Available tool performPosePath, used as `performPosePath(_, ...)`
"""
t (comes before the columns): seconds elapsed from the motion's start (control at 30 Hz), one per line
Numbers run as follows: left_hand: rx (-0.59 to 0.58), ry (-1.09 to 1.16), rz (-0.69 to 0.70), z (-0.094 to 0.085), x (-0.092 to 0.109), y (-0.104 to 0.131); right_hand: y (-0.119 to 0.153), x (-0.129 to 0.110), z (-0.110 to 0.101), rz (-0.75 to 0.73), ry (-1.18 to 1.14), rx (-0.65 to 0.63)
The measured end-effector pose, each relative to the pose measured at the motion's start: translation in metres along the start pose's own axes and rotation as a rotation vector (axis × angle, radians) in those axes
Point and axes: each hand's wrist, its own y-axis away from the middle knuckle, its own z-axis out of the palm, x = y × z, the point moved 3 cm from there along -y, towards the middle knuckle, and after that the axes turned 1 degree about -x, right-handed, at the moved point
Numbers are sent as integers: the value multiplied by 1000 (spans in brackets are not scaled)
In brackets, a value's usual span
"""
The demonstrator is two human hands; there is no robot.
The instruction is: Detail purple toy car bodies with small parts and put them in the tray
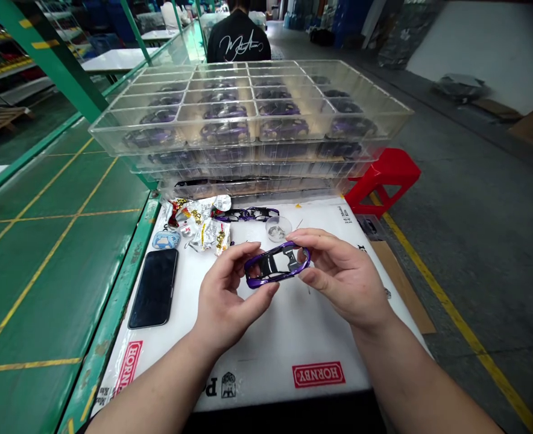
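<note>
Between my two hands I hold a purple and black toy car body shell above the white work surface. My left hand pinches its left end, thumb below and fingers behind. At the right end, the thumb and fingers of my right hand close on the rim. The shell is tilted, and openings show through its middle. Beyond it lie more purple and black car parts and a small clear round dish with tiny bits in it.
Stacked clear divided trays holding purple car shells stand at the back. Crumpled snack wrappers, a blue-and-white case and a black phone lie on the left. A red stool stands behind right; a person sits beyond.
</note>
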Motion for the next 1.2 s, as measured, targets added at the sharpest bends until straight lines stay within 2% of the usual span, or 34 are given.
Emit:
performPosePath(0.2,53,-5,159,-2,8,1,2,-1,0,77,-12,-7)
performPosePath(0.53,84,-62,238,-5,5,3,2,-3,2,54,-28,34)
performPosePath(0.8,93,-130,237,-6,6,5,4,-2,3,19,-35,17)
performPosePath(1.0,58,-123,162,-6,1,2,3,-1,2,-13,-18,50)
performPosePath(1.2,54,-136,148,-5,1,2,3,0,1,-11,-27,54)
